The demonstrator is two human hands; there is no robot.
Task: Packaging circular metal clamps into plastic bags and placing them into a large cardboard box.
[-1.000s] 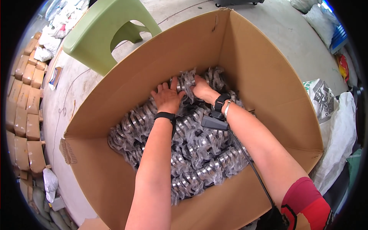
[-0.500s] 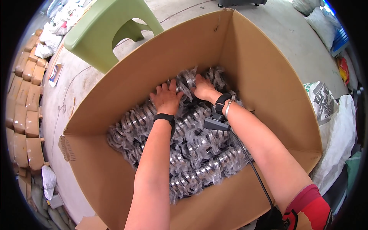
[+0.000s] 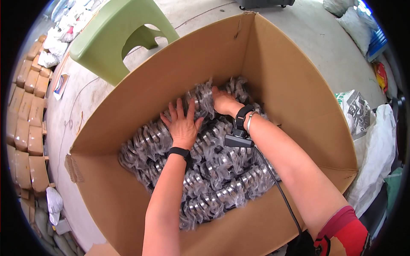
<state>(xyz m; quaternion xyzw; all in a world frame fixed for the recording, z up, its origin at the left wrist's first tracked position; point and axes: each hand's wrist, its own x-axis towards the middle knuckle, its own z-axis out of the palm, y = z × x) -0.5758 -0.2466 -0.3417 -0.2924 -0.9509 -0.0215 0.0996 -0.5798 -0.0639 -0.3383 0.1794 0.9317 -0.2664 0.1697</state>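
Inside a deep cardboard box (image 3: pixel 299 98), rows of shiny metal ring-like parts (image 3: pixel 230 192) lie side by side, each row wrapped in clear plastic. My left hand (image 3: pixel 182 126) rests with fingers spread on the far row, near the box's far wall. Beside it, my right hand (image 3: pixel 225 102) presses against the right end of a wrapped bundle (image 3: pixel 202 97) in that row; its fingertips are partly hidden behind the plastic. A black strap with a small dark device (image 3: pixel 239 141) and a cable hangs at my right wrist.
A green plastic stool (image 3: pixel 106 42) stands just beyond the box. Stacked small cartons (image 3: pixel 25 136) line the far left. White plastic sacks (image 3: pixel 371 149) lie along the box's right side. A dark wheeled bin (image 3: pixel 265 3) is at the top edge.
My left hand has moved slightly down and left, its fingers spreading wider. The bundle between the hands now lies flatter in the far row. My right hand has shifted slightly.
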